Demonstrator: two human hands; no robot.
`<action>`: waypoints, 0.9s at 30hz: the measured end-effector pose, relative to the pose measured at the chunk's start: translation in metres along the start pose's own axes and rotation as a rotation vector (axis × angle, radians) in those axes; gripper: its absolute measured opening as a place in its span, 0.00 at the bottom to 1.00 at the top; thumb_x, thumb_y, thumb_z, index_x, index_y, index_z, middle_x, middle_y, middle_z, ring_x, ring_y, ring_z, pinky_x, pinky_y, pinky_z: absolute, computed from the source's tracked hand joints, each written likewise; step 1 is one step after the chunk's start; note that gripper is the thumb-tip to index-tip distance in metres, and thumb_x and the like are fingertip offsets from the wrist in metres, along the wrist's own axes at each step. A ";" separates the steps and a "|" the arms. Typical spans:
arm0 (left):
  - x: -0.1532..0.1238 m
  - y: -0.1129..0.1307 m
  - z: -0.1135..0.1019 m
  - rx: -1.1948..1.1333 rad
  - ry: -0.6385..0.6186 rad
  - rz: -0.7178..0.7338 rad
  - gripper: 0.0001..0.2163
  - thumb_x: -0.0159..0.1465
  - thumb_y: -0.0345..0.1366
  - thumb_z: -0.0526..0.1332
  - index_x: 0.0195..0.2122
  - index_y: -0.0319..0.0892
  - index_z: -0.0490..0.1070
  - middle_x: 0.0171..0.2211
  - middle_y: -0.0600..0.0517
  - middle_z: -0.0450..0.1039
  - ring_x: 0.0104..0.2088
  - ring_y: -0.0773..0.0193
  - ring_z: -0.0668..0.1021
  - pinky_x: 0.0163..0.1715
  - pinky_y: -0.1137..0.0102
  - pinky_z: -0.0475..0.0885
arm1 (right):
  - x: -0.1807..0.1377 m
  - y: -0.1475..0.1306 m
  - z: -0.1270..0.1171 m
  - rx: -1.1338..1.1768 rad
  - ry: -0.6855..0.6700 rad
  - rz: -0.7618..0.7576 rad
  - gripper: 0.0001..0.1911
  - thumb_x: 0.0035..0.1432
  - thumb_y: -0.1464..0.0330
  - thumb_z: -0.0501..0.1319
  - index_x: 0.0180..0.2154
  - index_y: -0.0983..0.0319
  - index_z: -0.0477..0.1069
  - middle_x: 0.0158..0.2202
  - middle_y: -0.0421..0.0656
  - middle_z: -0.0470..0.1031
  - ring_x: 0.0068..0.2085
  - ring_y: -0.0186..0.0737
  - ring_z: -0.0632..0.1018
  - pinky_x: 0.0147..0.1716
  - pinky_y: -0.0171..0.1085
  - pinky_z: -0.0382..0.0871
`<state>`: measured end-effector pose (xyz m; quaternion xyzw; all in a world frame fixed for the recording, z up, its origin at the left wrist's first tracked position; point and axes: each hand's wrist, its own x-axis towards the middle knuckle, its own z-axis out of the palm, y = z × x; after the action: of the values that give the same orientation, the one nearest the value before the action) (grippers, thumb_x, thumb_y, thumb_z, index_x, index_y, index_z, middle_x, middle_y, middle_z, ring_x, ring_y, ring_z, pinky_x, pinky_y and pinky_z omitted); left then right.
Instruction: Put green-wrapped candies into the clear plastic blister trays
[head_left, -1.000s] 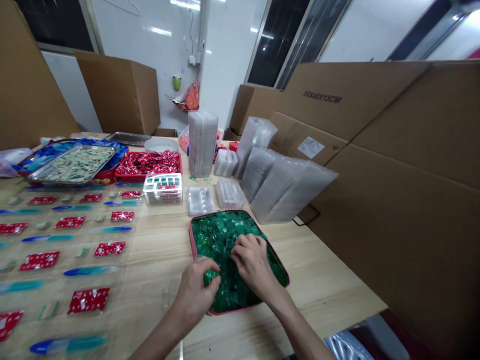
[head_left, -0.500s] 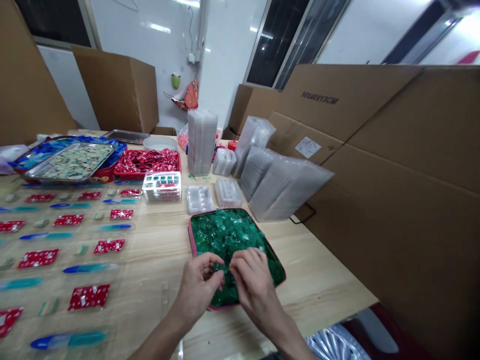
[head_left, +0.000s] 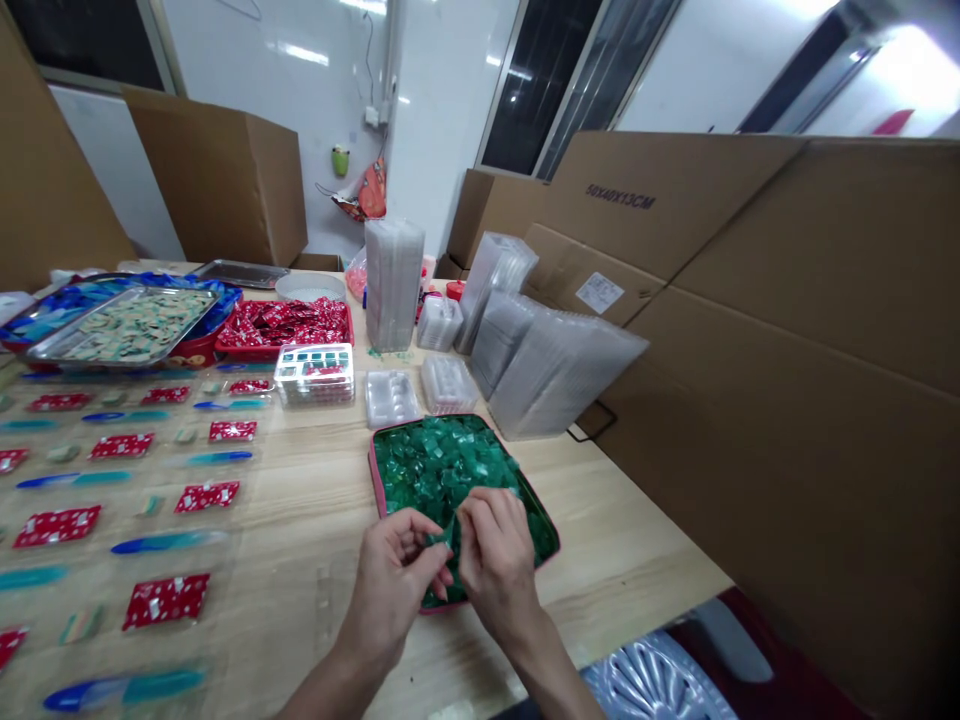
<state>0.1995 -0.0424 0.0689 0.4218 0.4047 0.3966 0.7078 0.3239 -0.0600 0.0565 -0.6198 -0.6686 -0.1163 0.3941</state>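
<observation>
A pink-rimmed tray (head_left: 377, 480) holds a heap of shiny green translucent pieces (head_left: 442, 455). Over its near side, my left hand (head_left: 394, 575) pinches one small green translucent piece (head_left: 445, 532) between thumb and fingers. Close beside it, my right hand (head_left: 499, 550) has its fingers pressed together at the same piece, whose upper end seems to run into that grip. The fingertips partly hide the piece. Behind the tray sit clear plastic trays with moulded compartments (head_left: 391, 398).
Filled clear packs with red packets (head_left: 166, 600) and blue plastic tools (head_left: 124, 688) spread over the left. A red tray of packets (head_left: 289, 325) and a metal tray of small pieces (head_left: 135, 325) stand behind. Stacked clear trays (head_left: 555, 370) lean near a large cardboard box (head_left: 787, 400) at right.
My hands have come slightly closer together, and a green piece now shows between my fingertips. The whole scene has shifted a little left in view.
</observation>
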 end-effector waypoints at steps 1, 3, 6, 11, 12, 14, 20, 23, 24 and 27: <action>-0.002 0.000 -0.001 -0.052 -0.010 -0.031 0.06 0.46 0.32 0.63 0.25 0.39 0.67 0.13 0.55 0.70 0.14 0.70 0.69 0.14 0.77 0.63 | 0.003 0.004 0.001 0.006 0.033 0.039 0.12 0.61 0.77 0.50 0.27 0.61 0.61 0.28 0.44 0.65 0.33 0.40 0.66 0.34 0.39 0.60; -0.006 0.002 -0.006 -0.140 -0.035 -0.092 0.07 0.45 0.31 0.64 0.25 0.39 0.68 0.14 0.54 0.71 0.15 0.69 0.71 0.15 0.76 0.64 | 0.008 0.012 0.001 0.082 0.082 0.138 0.12 0.61 0.75 0.50 0.26 0.61 0.62 0.29 0.43 0.65 0.34 0.40 0.67 0.35 0.39 0.61; -0.006 0.005 -0.017 -0.231 -0.044 -0.155 0.10 0.44 0.32 0.66 0.28 0.38 0.69 0.18 0.52 0.74 0.18 0.68 0.73 0.17 0.76 0.65 | 0.013 0.017 -0.007 0.406 -0.013 0.284 0.10 0.61 0.71 0.53 0.26 0.61 0.64 0.29 0.42 0.66 0.34 0.38 0.69 0.35 0.37 0.63; 0.002 0.004 -0.027 -0.217 -0.038 -0.147 0.13 0.44 0.33 0.68 0.31 0.38 0.71 0.20 0.52 0.74 0.18 0.68 0.73 0.17 0.75 0.66 | 0.011 0.005 -0.021 0.912 -0.359 0.494 0.07 0.57 0.65 0.60 0.31 0.62 0.73 0.30 0.42 0.73 0.30 0.36 0.74 0.31 0.34 0.67; 0.003 0.002 -0.028 -0.194 -0.041 -0.146 0.13 0.45 0.33 0.67 0.32 0.38 0.72 0.20 0.52 0.74 0.18 0.68 0.73 0.17 0.76 0.65 | 0.010 0.003 -0.021 0.943 -0.390 0.531 0.07 0.56 0.65 0.61 0.31 0.62 0.74 0.30 0.42 0.74 0.30 0.35 0.74 0.30 0.33 0.68; 0.004 -0.004 -0.028 -0.134 -0.041 -0.133 0.12 0.46 0.34 0.66 0.33 0.38 0.73 0.19 0.53 0.73 0.17 0.69 0.72 0.17 0.76 0.64 | 0.009 0.005 -0.021 0.950 -0.387 0.584 0.07 0.56 0.65 0.62 0.31 0.62 0.75 0.29 0.42 0.75 0.28 0.35 0.75 0.29 0.33 0.69; 0.005 -0.018 -0.026 0.300 -0.049 0.090 0.06 0.50 0.34 0.62 0.28 0.40 0.76 0.22 0.52 0.71 0.21 0.66 0.73 0.22 0.71 0.68 | 0.025 0.040 -0.013 0.692 -0.238 0.341 0.06 0.54 0.67 0.62 0.27 0.62 0.75 0.29 0.42 0.74 0.30 0.37 0.75 0.30 0.35 0.69; 0.003 -0.019 -0.021 0.519 -0.058 0.228 0.05 0.51 0.30 0.61 0.24 0.42 0.77 0.37 0.45 0.76 0.38 0.56 0.77 0.41 0.63 0.70 | 0.046 0.047 0.000 0.345 -0.349 0.155 0.08 0.56 0.73 0.58 0.28 0.62 0.75 0.28 0.42 0.75 0.32 0.37 0.76 0.33 0.35 0.68; 0.002 -0.019 -0.020 0.551 -0.056 0.231 0.06 0.51 0.30 0.61 0.24 0.43 0.78 0.39 0.44 0.76 0.42 0.53 0.77 0.46 0.60 0.68 | 0.052 0.046 0.006 0.200 -0.421 0.106 0.08 0.56 0.75 0.58 0.28 0.62 0.75 0.29 0.43 0.75 0.32 0.37 0.76 0.33 0.34 0.68; 0.001 -0.022 -0.020 0.568 -0.052 0.224 0.07 0.50 0.29 0.61 0.26 0.44 0.78 0.40 0.43 0.77 0.45 0.51 0.76 0.49 0.57 0.67 | 0.068 0.038 0.026 -0.246 -0.680 -0.014 0.09 0.54 0.78 0.58 0.27 0.65 0.75 0.30 0.49 0.76 0.33 0.41 0.77 0.32 0.35 0.67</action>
<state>0.1868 -0.0436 0.0426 0.6550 0.4320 0.3322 0.5234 0.3539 0.0143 0.0720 -0.6613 -0.7466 0.0140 0.0708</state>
